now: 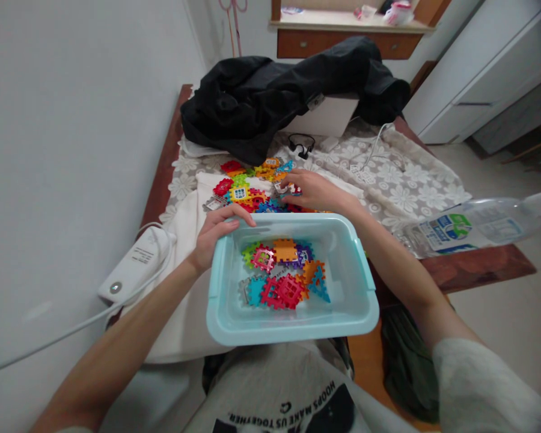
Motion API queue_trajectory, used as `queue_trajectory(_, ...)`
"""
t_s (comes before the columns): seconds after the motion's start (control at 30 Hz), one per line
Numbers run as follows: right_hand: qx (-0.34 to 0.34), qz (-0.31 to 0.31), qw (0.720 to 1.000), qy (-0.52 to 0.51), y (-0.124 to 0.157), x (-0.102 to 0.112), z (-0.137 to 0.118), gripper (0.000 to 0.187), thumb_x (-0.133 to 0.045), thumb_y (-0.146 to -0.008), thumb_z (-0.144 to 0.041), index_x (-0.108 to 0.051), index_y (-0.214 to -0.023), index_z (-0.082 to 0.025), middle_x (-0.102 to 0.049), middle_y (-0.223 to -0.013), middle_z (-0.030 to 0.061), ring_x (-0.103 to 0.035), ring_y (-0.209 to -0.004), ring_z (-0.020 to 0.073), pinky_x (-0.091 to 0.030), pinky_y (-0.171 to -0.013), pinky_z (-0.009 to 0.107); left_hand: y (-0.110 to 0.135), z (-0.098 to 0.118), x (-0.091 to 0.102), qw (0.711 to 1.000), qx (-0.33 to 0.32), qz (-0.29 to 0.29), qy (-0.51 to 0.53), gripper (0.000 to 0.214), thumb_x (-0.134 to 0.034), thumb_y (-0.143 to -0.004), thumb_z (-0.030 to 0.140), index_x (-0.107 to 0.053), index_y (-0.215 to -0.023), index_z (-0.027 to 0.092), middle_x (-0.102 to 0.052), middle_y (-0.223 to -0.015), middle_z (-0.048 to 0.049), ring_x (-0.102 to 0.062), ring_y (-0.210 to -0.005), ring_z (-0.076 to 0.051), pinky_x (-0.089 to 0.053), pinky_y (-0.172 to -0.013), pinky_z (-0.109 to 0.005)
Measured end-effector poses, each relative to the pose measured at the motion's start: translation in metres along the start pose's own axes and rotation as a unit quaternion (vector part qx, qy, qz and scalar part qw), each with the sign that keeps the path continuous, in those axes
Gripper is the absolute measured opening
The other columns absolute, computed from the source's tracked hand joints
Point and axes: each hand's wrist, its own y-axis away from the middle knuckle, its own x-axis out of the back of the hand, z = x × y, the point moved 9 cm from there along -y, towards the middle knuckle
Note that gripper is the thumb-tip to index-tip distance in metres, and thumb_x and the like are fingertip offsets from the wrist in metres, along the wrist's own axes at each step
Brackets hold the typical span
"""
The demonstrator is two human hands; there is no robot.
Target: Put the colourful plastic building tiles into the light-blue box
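A light blue plastic bin [351, 300] rests on my lap against the table edge, with several coloured interlocking toy tiles [285, 273] inside. My left hand [216, 231] grips the bin's far left rim, fingers curled over it. My right hand [309, 189] reaches past the bin into a pile of coloured tiles [247, 189] on the table, its fingers pinched on a small tile at the pile's right edge.
A black jacket [275, 90] lies heaped over a white box at the table's back. A white power strip [135, 264] with its cable sits at left near the wall. A plastic water bottle [478, 225] lies at right. Earphones [302, 144] rest on the lace tablecloth.
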Motion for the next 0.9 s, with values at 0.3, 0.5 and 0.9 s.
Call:
queue_trajectory(0.3, 0.010, 0.000, 0.995, -0.098, -0.005, -0.001, 0.006, 0.037, -0.067, -0.101, -0.049, -0.074, -0.128, -0.025, -0.074, -0.132, 0.0117, -0.067, -0.121, 0.0309, -0.053, -0.109, 0.047, -0.001, 0.003, 0.000, 1.000, -0.001, 0.009, -0.012, 0.024, -0.069, -0.080, 0.037, -0.082, -0.083, 0.017, -0.074, -0.085, -0.0085, -0.064, -0.084, -0.024, -0.051, -0.076, -0.034)
queue_trajectory(0.5, -0.012, -0.061, 0.997, -0.044, 0.003, -0.018, 0.011, 0.059, -0.079, -0.091, -0.048, -0.067, -0.145, -0.027, -0.060, -0.158, 0.0128, -0.054, -0.146, 0.0371, -0.044, -0.124, 0.056, 0.000, 0.001, 0.000, 1.000, 0.008, 0.010, -0.001, 0.023, -0.069, -0.081, 0.035, -0.083, -0.084, 0.017, -0.075, -0.087, -0.0083, -0.063, -0.085, -0.024, -0.050, -0.074, -0.033)
queue_trajectory(0.9, -0.041, -0.033, 0.999, 0.010, 0.001, -0.021, 0.029, 0.056, -0.075, -0.093, -0.039, -0.064, -0.147, -0.026, -0.069, -0.146, 0.0145, -0.063, -0.134, 0.0390, -0.052, -0.114, 0.055, -0.002, 0.004, -0.002, 1.000, 0.002, 0.007, 0.021, 0.020, -0.070, -0.080, 0.032, -0.083, -0.083, 0.018, -0.075, -0.086, -0.0074, -0.063, -0.085, -0.023, -0.049, -0.072, -0.032)
